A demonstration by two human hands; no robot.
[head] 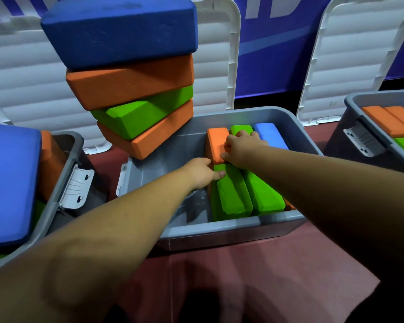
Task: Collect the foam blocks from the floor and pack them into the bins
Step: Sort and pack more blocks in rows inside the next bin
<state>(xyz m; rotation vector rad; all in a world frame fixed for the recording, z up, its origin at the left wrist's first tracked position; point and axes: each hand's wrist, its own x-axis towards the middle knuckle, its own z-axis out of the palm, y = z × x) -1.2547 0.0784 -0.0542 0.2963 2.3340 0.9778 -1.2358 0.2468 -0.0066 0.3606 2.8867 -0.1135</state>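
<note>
Seen from my head, my left grip (203,171) clasps the far end of the green block (231,194), thumb on top, fingers hidden down its side. Just beyond it, my right grip (240,149) curls over the orange block (216,143) and pinches its near end. Both blocks stand on edge inside the grey bin (219,236). To the left of my left grip and beyond it, a stack of four blocks (131,89) tilts.

Both bare arms stretch forward; left hand (203,170) and right hand (240,150) sit close together, fingers curled.
</note>
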